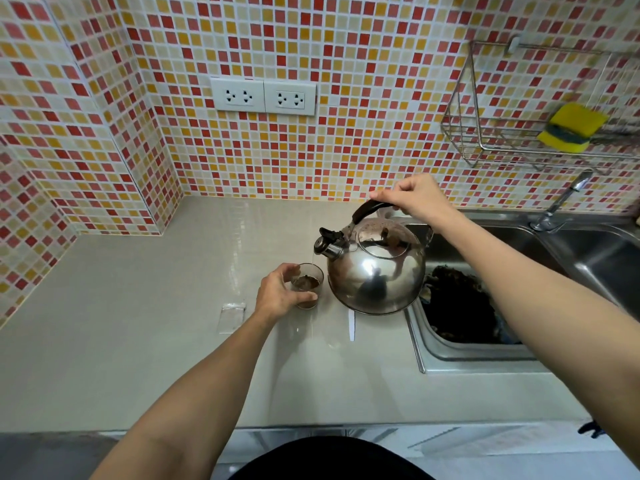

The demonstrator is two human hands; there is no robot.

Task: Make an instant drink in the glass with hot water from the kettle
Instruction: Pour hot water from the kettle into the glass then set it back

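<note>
The right hand (417, 197) is closed around the black handle of the steel kettle (375, 271) and holds it above the grey counter (138, 323), beside the sink (485, 358). The kettle is tilted to the left, so its spout (327, 247) points left and downward, over the glass (309, 284). The left hand (280, 296) grips the glass, which stands upright on the counter with brown powder inside.

The right hand (414, 199) gripped the handle of the kettle (375, 271), tilted with its spout over the glass (308, 284); the left hand (280, 296) held the glass on the surface (138, 323); brown powder lay inside it; a sink (485, 362) sat just beside.
</note>
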